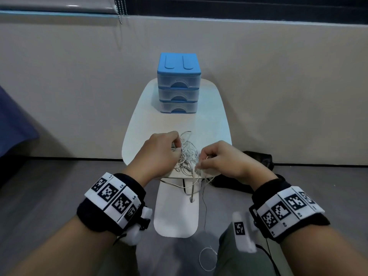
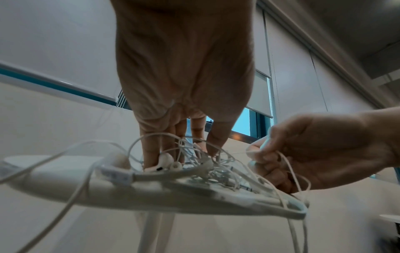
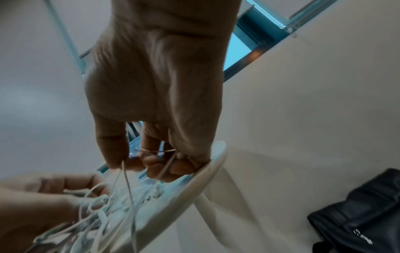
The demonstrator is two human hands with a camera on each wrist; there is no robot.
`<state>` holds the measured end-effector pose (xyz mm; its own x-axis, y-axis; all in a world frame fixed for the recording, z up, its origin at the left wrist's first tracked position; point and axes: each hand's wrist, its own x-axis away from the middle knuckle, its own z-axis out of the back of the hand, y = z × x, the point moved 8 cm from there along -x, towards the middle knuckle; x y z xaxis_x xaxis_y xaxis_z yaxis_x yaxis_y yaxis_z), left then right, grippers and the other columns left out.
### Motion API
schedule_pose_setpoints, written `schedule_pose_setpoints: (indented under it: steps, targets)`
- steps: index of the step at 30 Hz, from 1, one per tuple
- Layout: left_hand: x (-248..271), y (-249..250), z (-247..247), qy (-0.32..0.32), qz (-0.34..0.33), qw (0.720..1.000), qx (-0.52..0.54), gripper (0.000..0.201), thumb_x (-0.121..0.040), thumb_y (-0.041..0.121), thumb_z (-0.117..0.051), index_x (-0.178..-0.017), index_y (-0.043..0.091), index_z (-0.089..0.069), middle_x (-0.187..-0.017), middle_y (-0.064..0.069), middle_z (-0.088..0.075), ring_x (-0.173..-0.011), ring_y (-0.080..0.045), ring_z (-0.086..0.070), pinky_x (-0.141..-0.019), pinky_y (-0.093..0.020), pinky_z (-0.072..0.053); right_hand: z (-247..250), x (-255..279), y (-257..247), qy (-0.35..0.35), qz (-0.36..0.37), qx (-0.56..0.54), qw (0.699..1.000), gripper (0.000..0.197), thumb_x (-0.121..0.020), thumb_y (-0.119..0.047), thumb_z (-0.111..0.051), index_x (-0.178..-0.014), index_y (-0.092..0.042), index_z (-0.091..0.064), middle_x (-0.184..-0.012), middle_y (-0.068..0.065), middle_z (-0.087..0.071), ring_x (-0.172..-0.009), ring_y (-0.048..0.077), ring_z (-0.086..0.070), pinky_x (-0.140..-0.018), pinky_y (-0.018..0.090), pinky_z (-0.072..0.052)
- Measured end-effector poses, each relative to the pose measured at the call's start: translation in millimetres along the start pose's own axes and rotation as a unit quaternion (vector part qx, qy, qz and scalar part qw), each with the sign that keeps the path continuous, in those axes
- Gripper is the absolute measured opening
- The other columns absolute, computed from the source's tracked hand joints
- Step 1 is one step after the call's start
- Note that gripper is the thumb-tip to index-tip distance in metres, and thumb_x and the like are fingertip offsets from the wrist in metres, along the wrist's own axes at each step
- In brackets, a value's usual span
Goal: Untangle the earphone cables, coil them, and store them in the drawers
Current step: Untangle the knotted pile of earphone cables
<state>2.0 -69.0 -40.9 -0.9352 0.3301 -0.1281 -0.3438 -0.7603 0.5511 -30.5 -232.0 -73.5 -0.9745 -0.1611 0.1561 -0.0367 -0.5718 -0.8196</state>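
Left hand (image 1: 159,151): my fingers dig into the white cable tangle (image 1: 186,154), curled on it.
Right hand (image 1: 223,159): I pinch one strand, right of the tangle.

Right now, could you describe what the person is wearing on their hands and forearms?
Both hands are bare: the left hand and right hand wear no gloves, and no sleeves show. Each wrist carries a black padded band faced with white tiles printed with black square markers. A small white camera block hangs beneath each wrist, with thin black cables trailing from the right.
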Motion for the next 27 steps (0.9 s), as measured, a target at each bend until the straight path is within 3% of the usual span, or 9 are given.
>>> schedule_pose_setpoints:
  steps: [3,5,10,13,18,24,27]
  targets:
    - [-2.0,-2.3,-0.8,-0.013,0.000,1.000,0.002,0.003,-0.092,0.026,-0.062,-0.092,0.027,-0.064,-0.100,0.003,-0.070,-0.096,-0.021,-0.062,-0.080,-0.033,-0.050,10.5,3.7,1.9,0.020,-0.016,-0.171,0.985,0.030,-0.089,0.002,-0.057,-0.063,-0.012,-0.057,-0.059,-0.002,-0.049,-0.059,0.012,-0.042,-0.054,0.025,-0.030]
    - [-3.4,-1.8,-1.4,-0.024,-0.004,1.000,0.006,0.002,-0.093,0.030,-0.063,-0.093,0.028,-0.064,-0.100,0.002,-0.070,-0.095,-0.022,-0.062,-0.080,-0.033,-0.049,21.9,5.8,0.9,0.051,-0.020,-0.236,0.970,0.029,-0.085,-0.001,-0.052,-0.060,-0.016,-0.052,-0.065,0.001,-0.045,-0.062,0.013,-0.041,-0.057,0.027,-0.029]
    - [-4.7,0.1,-0.9,-0.043,-0.017,0.999,0.013,0.006,-0.094,0.025,-0.061,-0.091,0.029,-0.062,-0.089,0.002,-0.065,-0.084,-0.023,-0.058,-0.071,-0.032,-0.043,52.1,9.4,-25.5,0.163,0.057,-0.297,0.939,0.014,-0.071,-0.015,-0.052,-0.059,-0.021,-0.051,-0.074,0.000,-0.047,-0.068,0.011,-0.043,-0.066,0.032,-0.032]
    - [-4.7,-2.9,1.3,-0.028,-0.021,0.999,0.002,0.022,-0.094,0.020,-0.062,-0.077,0.030,-0.053,-0.078,0.006,-0.061,-0.079,-0.024,-0.055,-0.063,-0.032,-0.037,70.7,16.0,-39.6,0.236,0.115,-0.325,0.909,0.019,-0.074,-0.017,-0.050,-0.057,-0.025,-0.055,-0.078,-0.002,-0.060,-0.073,0.011,-0.051,-0.068,0.032,-0.033]
    - [-4.4,-7.5,4.9,-0.021,-0.020,0.999,0.033,0.017,-0.095,0.018,-0.062,-0.081,0.027,-0.062,-0.079,0.006,-0.065,-0.077,-0.019,-0.058,-0.065,-0.030,-0.043,86.1,26.4,-51.1,0.297,0.156,-0.354,0.873,0.014,-0.079,-0.018,-0.047,-0.066,-0.023,-0.050,-0.081,0.002,-0.070,-0.076,0.014,-0.053,-0.066,0.033,-0.034]
    - [-5.6,-9.1,3.9,-0.023,-0.009,0.999,0.024,0.033,-0.095,0.016,-0.060,-0.068,0.032,-0.049,-0.077,0.006,-0.062,-0.073,-0.017,-0.054,-0.060,-0.030,-0.038,81.4,27.8,-73.7,0.282,0.158,-0.321,0.890,0.023,-0.101,-0.011,-0.038,-0.081,-0.020,-0.042,-0.079,0.014,-0.073,-0.070,0.025,-0.058,-0.062,0.032,-0.039]
    - [-4.7,-8.5,4.8,-0.029,-0.005,0.999,0.028,0.035,-0.096,0.017,-0.062,-0.068,0.034,-0.050,-0.076,0.008,-0.060,-0.072,-0.014,-0.053,-0.060,-0.027,-0.036,77.4,20.2,-67.7,0.279,0.120,-0.302,0.904,0.024,-0.103,-0.012,-0.042,-0.081,-0.019,-0.042,-0.066,0.017,-0.054,-0.054,0.019,-0.047,-0.051,0.025,-0.036]
